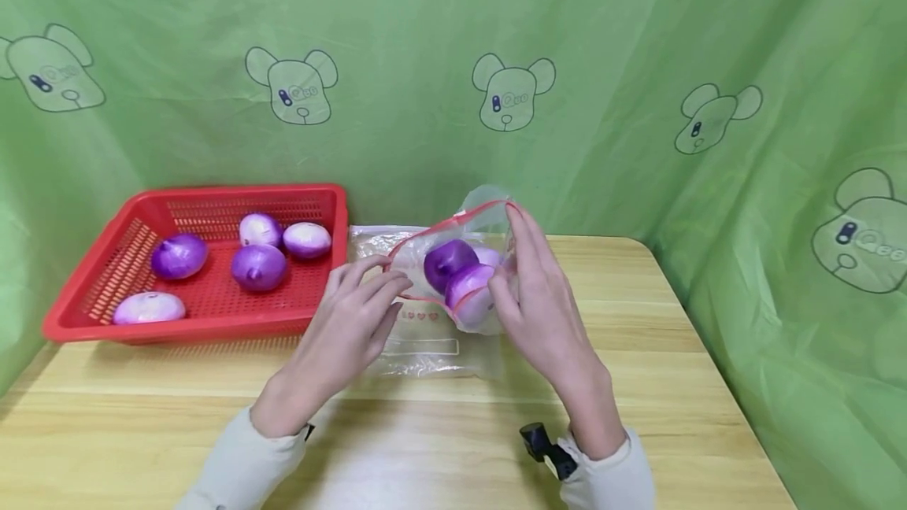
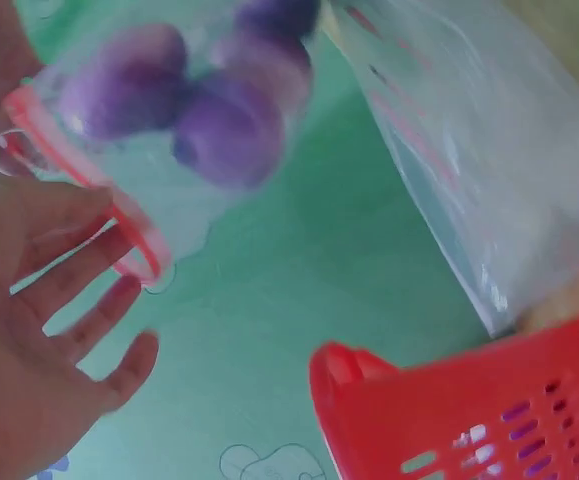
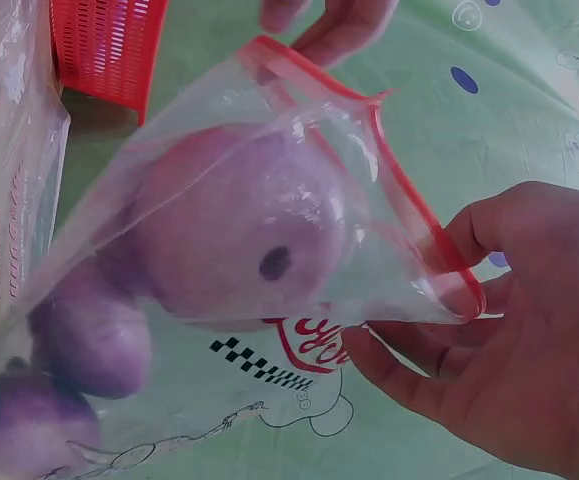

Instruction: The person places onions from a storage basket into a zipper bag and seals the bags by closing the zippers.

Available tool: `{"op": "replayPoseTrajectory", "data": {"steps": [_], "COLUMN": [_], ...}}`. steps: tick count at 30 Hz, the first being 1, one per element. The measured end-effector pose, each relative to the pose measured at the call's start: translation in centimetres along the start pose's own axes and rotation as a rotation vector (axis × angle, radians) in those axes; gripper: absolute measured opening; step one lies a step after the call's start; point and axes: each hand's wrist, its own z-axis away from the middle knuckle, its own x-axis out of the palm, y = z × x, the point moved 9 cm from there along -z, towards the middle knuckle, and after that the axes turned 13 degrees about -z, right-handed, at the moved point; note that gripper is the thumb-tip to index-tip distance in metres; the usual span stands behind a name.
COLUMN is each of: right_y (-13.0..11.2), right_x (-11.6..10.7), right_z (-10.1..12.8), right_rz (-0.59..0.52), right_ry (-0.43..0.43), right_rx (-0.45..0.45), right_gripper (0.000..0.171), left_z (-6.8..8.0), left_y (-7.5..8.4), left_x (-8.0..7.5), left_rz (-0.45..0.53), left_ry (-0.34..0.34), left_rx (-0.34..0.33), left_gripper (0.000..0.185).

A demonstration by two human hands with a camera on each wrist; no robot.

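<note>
A clear zip bag with a red strip along its mouth holds several purple onions, lifted above the table. My left hand pinches the left end of the red strip between thumb and index finger; its other fingers are spread loosely in the left wrist view. At the opposite end, my right hand grips the mouth, thumb on the near side and fingers on the far side. The mouth gapes between both hands. Beneath the bag lies a flat stack of clear plastic bags printed with small hearts.
A red perforated basket stands left of my left hand, with several onions inside. The wooden table ends on the right beside a green curtain, which also hangs behind it.
</note>
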Motion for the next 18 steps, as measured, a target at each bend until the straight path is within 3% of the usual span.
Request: {"op": "replayPoseTrajectory", "data": {"steps": [3, 7, 13, 15, 18], "right_y": [-0.3, -0.6, 0.3, 0.4, 0.0], "right_x": [0.2, 0.4, -0.8, -2.2, -5.2], "right_z": [0.1, 0.2, 0.8, 0.8, 0.6], "right_rz": [0.019, 0.062, 0.164, 0.176, 0.159], "right_ry": [-0.019, -0.058, -0.142, -0.085, 0.129], "right_rx": [-0.019, -0.023, 0.117, 0.126, 0.069], "right_gripper": [0.073, 0.068, 0.061, 0.056, 0.047], "left_z": [0.2, -0.3, -4.0, -5.2, -6.2], "left_y": [0.2, 0.5, 1.6, 2.2, 2.4], "left_x": [0.6, 1.3, 1.7, 1.5, 0.7], "left_rz": [-0.034, 0.033, 0.118, 0.156, 0.21], "left_ry": [-0.043, -0.053, -0.016, 0.011, 0.091], "left_rx": [0.02, 0.016, 0.034, 0.035, -0.009], "left_gripper": [0.024, 0.013, 0.01, 0.012, 0.012]}}
